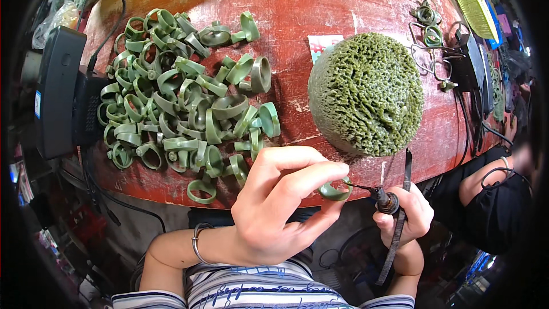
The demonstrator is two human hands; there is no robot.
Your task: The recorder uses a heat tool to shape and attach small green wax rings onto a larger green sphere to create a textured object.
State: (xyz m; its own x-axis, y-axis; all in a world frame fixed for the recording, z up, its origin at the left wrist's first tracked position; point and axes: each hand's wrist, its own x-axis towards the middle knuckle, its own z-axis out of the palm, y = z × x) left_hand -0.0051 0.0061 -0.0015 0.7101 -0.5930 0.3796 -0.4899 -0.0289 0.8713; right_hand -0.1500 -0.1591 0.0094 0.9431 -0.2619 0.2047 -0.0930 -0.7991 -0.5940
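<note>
Between the thumb and fingers of my left hand [280, 203] is a green wax ring [334, 193], held just past the table's near edge. My right hand [410, 217] grips a dark wax pen [388, 202], and its thin tip reaches the ring's band. A long flat file [393, 246] also lies in my right hand, upright along the pen. Beyond my hands stands a round green wax block [372, 94] with a rough, pitted top. To the left spreads a heap of green wax rings [189, 94], some with small sprue stubs.
A black box-shaped device [60, 94] with a cable sits at the table's left edge. Another black device [473, 63] stands at the right beside wires and a few rings. A yellow basket [474, 6] leans behind it. Another person's arm [486, 180] is at the right.
</note>
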